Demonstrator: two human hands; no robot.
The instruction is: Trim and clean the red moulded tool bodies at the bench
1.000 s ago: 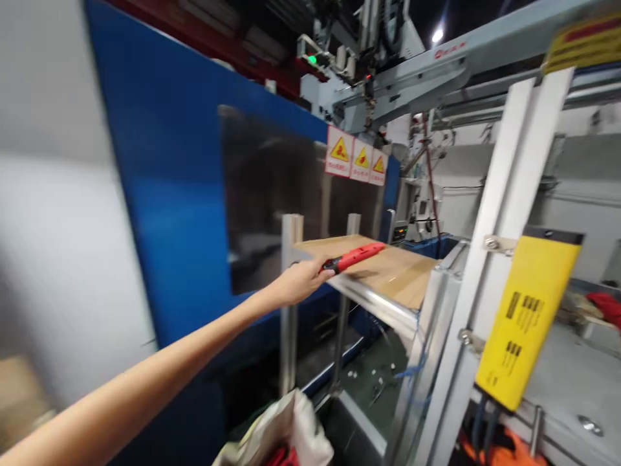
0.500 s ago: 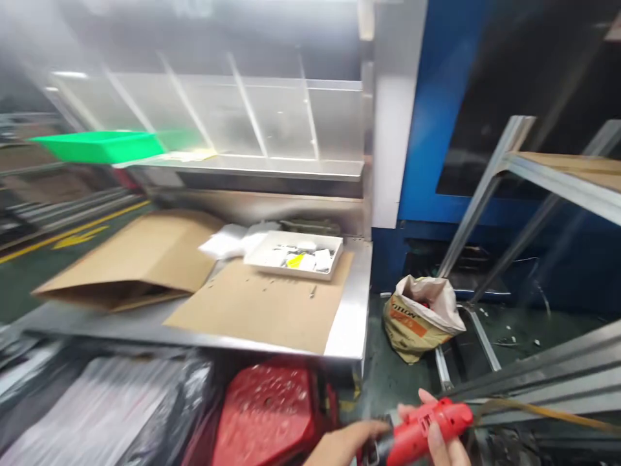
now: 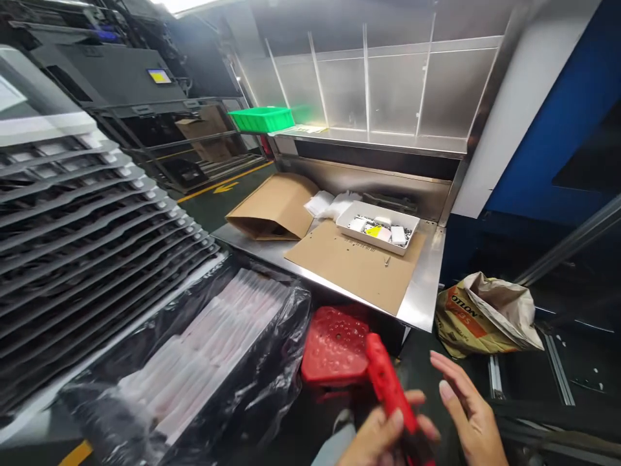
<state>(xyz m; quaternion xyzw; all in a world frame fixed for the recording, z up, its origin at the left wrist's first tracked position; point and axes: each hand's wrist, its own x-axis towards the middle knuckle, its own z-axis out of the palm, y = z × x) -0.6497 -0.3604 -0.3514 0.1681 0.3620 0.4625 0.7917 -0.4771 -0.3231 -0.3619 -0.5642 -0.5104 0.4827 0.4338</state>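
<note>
Left hand [image 3: 388, 435] gripping a red tool [image 3: 386, 380] that points away from it, right hand [image 3: 469, 414] open just beside, red stool [image 3: 334, 346] beyond the left hand, white tray [image 3: 372, 243] on a bench [image 3: 421, 291] ahead of both, sack [image 3: 466, 320] beyond the right.

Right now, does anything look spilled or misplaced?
Possibly: small white scraps litter the dark floor right of the open printed sack, looking dropped; a small shiny piece lies loose on the flat brown cardboard sheet, outside the shallow white tray.
</note>
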